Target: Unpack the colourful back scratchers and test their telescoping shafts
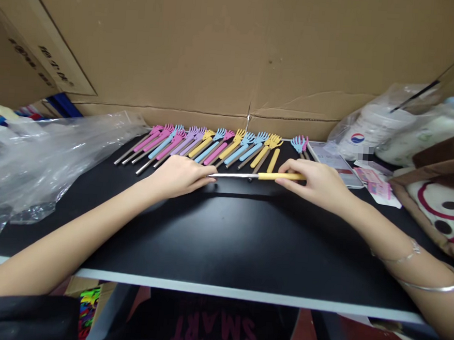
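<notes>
Over the black desk (221, 247) I hold a back scratcher (284, 177) level, its silver rod drawn out from a yellow handle. My left hand (182, 177) pinches the rod's left end; whatever head it has is hidden by the fingers. On the right, my right hand (315, 180) grips the yellow handle between thumb and fingers. Just beyond lies a slanted row of pink, blue, purple and yellow back scratchers (228, 150), claw heads toward the wall. A blue-headed scratcher (297, 143) and a pink-headed one lie apart, near my right hand.
A clear plastic bag (56, 163) covers the desk's left side. On the right are a phone (338, 165), pink cards (375, 186), a white Pepsi cup (373, 131) and a brown cartoon-face bag (413, 178). Cardboard (220, 50) walls off the back.
</notes>
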`<state>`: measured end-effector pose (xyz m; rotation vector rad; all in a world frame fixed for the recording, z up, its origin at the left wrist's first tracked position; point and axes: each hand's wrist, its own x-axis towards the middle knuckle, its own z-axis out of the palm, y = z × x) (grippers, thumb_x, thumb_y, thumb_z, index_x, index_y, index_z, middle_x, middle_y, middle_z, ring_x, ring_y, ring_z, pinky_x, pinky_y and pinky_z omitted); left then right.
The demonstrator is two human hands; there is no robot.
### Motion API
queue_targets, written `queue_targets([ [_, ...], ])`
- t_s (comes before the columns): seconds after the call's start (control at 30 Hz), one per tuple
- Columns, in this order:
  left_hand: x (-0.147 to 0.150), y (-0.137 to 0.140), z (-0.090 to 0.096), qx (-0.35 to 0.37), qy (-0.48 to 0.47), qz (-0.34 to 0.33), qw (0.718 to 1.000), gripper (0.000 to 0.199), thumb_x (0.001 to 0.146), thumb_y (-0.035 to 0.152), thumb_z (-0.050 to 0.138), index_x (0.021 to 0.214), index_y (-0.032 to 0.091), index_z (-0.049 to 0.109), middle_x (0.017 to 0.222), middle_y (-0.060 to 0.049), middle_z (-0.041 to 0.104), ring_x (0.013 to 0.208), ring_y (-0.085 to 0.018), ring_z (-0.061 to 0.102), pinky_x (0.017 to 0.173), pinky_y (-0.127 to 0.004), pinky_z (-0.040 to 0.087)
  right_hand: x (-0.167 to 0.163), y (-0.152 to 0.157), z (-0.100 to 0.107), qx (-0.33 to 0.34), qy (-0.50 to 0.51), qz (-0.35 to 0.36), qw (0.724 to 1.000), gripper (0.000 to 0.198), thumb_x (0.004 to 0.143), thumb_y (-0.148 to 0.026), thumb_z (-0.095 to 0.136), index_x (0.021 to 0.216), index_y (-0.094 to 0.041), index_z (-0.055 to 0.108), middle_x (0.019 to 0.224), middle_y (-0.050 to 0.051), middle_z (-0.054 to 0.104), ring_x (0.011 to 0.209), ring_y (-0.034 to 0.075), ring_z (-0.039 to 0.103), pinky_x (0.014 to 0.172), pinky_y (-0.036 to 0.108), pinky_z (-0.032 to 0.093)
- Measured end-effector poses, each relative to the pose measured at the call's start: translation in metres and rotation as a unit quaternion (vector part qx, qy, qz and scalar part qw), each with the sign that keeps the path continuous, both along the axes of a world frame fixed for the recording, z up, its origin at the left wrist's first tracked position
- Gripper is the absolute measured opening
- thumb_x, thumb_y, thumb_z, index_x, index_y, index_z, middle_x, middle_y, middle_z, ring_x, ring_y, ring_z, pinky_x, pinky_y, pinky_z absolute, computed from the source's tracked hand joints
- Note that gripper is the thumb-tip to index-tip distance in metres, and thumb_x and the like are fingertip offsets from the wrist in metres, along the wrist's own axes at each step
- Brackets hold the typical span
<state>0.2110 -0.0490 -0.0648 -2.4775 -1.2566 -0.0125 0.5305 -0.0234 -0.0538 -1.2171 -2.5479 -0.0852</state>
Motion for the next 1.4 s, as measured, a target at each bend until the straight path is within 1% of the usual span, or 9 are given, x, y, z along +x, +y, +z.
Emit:
queue_targets([
  [0.1,0.0,0.0,-0.003,0.031,-0.011,-0.011,0.999,0.041,0.098,0.049,0.031,0.098,0.024,0.064,0.068,-0.002,0.069,0.061,-0.018,0.065,0.048,-0.023,0.024,0.001,0.002,-0.005,0.007,-0.014,-0.021,1.0,0.034,0.09,-0.052,0.044,0.085,-0.022,0.059,0.072,0.002,0.064,0.063,0.016,0.056,0.054,0.025,0.033],
  [0.2,-0.002,0.001,-0.006,0.058,-0.042,-0.037,0.997,0.039,0.098,0.047,0.031,0.103,0.025,0.063,0.067,-0.002,0.07,0.06,-0.017,0.065,0.048,-0.022,0.027,0.0,0.0,-0.01,0.009,-0.021,-0.027,0.999,0.034,0.091,-0.052,0.042,0.087,-0.022,0.058,0.073,0.001,0.065,0.06,0.014,0.056,0.053,0.025,0.032],
  [0.3,-0.004,0.002,-0.008,0.091,-0.068,-0.071,0.991,0.039,0.098,0.044,0.032,0.1,0.025,0.065,0.066,-0.001,0.07,0.058,-0.016,0.065,0.047,-0.023,0.027,-0.001,-0.002,-0.014,0.033,-0.031,-0.018,0.999,0.031,0.093,-0.049,0.042,0.089,-0.022,0.058,0.071,0.001,0.065,0.058,0.014,0.056,0.053,0.025,0.032],
  [0.4,-0.006,0.003,-0.007,0.115,-0.089,-0.1,0.984,0.037,0.098,0.042,0.035,0.097,0.025,0.068,0.067,-0.001,0.071,0.058,-0.015,0.065,0.048,-0.023,0.028,-0.003,-0.003,-0.016,0.055,-0.033,0.0,0.998,0.03,0.094,-0.046,0.041,0.089,-0.022,0.058,0.075,0.002,0.067,0.061,0.015,0.057,0.054,0.025,0.033],
  [0.57,-0.006,0.004,-0.006,0.125,-0.117,-0.119,0.978,0.031,0.096,0.038,0.042,0.095,0.025,0.07,0.075,0.0,0.074,0.063,-0.013,0.068,0.049,-0.023,0.031,-0.005,-0.005,-0.018,0.052,-0.023,0.013,0.998,0.029,0.094,-0.043,0.04,0.087,-0.022,0.058,0.077,0.003,0.068,0.064,0.015,0.059,0.055,0.025,0.035],
  [0.9,-0.007,0.004,-0.005,0.139,-0.136,-0.148,0.97,0.028,0.095,0.036,0.047,0.094,0.024,0.071,0.075,0.003,0.074,0.062,-0.013,0.068,0.049,-0.024,0.032,-0.008,-0.008,-0.017,0.048,-0.023,0.016,0.998,0.027,0.094,-0.04,0.04,0.083,-0.022,0.057,0.072,0.002,0.068,0.06,0.015,0.058,0.054,0.025,0.034],
  [1.0,-0.008,0.004,-0.005,0.128,-0.137,-0.141,0.972,0.027,0.094,0.036,0.047,0.094,0.025,0.072,0.076,0.003,0.075,0.065,-0.013,0.069,0.05,-0.023,0.034,-0.009,-0.009,-0.016,0.039,-0.019,0.018,0.999,0.027,0.094,-0.04,0.039,0.084,-0.023,0.057,0.071,0.002,0.067,0.061,0.015,0.059,0.054,0.025,0.034],
  [1.23,-0.007,0.002,-0.004,0.105,-0.139,-0.126,0.977,0.029,0.093,0.035,0.046,0.096,0.025,0.073,0.076,0.002,0.075,0.064,-0.013,0.069,0.048,-0.023,0.033,-0.011,-0.008,-0.017,-0.033,0.011,0.017,0.999,0.028,0.093,-0.043,0.04,0.084,-0.023,0.057,0.068,0.0,0.065,0.056,0.015,0.056,0.055,0.025,0.034],
  [1.4,-0.007,0.002,-0.004,0.098,-0.135,-0.122,0.978,0.029,0.093,0.036,0.046,0.096,0.025,0.073,0.075,0.001,0.074,0.065,-0.014,0.069,0.049,-0.023,0.033,-0.012,-0.007,-0.017,-0.058,0.022,0.014,0.998,0.029,0.091,-0.044,0.041,0.082,-0.023,0.057,0.064,0.0,0.063,0.054,0.015,0.054,0.055,0.025,0.033],
])
